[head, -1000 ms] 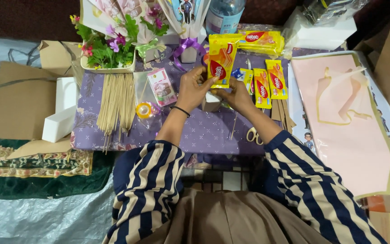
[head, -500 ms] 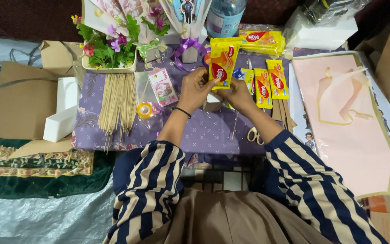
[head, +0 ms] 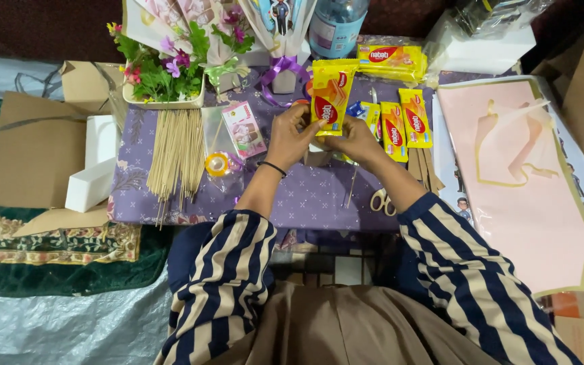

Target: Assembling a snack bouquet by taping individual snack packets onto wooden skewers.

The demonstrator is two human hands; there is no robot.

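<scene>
Both hands hold one yellow snack packet (head: 330, 96) upright above the purple-clothed low table (head: 305, 199). My left hand (head: 292, 135) grips its lower left edge; my right hand (head: 351, 138) pinches its bottom from the right. Two more yellow packets (head: 403, 122) lie flat just right of my hands, and a longer yellow pack (head: 390, 59) lies behind them. A thin wooden stick (head: 351, 186) lies on the cloth under my right wrist. Scissors (head: 381, 201) rest by my right forearm.
A bundle of wooden skewers (head: 176, 155) and a tape roll (head: 217, 164) lie left of my hands, beside a small pink card packet (head: 243, 128). Flowers in a white tray (head: 163, 71) stand at back left. Pink wrapping sheet (head: 518, 176) covers the right. Cardboard and a white box (head: 92, 162) lie left.
The packet has been lifted slightly and my fingers have shifted along its lower edge. Otherwise nothing moved.
</scene>
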